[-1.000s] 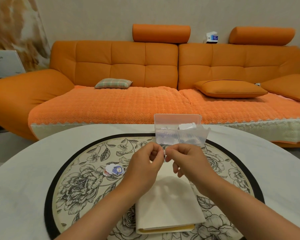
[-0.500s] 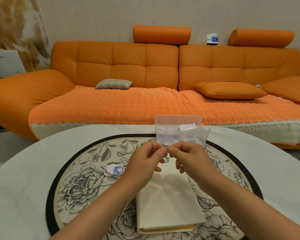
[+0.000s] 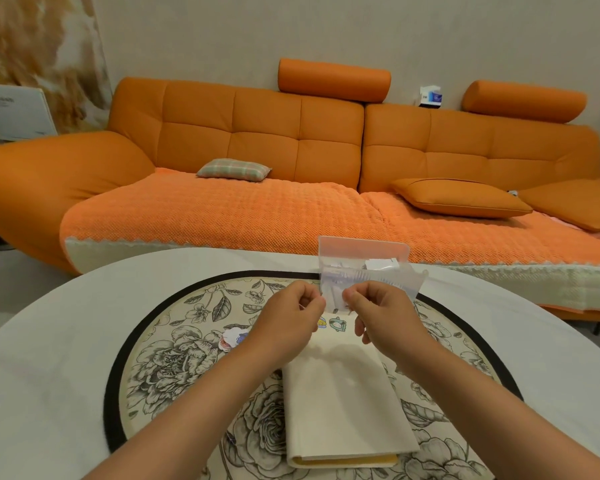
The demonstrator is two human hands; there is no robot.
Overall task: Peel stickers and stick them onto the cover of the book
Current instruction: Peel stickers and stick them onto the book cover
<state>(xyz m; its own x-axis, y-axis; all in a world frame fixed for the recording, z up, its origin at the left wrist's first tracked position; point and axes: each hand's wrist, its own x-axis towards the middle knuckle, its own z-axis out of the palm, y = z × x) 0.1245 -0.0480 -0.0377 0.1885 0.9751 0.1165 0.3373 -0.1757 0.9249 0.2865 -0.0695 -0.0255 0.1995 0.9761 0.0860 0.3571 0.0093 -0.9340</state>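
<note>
Book (image 3: 343, 403): closed and flat at the centre of the round mat (image 3: 174, 358), spine edge toward the person. Cream cloth cover, yellow strip along the near edge. The lower cover is bare. Two small stickers (image 3: 337, 323) sit at its far end, side by side.

Above that far end, left hand (image 3: 286, 323) and right hand (image 3: 383, 317) are raised clear of the cover. Each has thumb and forefinger closed on a pale slip (image 3: 335, 301) between them (sticker or backing, too small to tell).

Loose stickers (image 3: 232, 339) in a small heap on the mat, just left of the left wrist.

Clear plastic box (image 3: 361, 251), open, just beyond the hands at the mat's far rim.

The mat is printed with grey peonies and has a black border. Pale round table (image 3: 49, 341) with wide margins on both sides. Orange sofa (image 3: 257, 133) behind.
</note>
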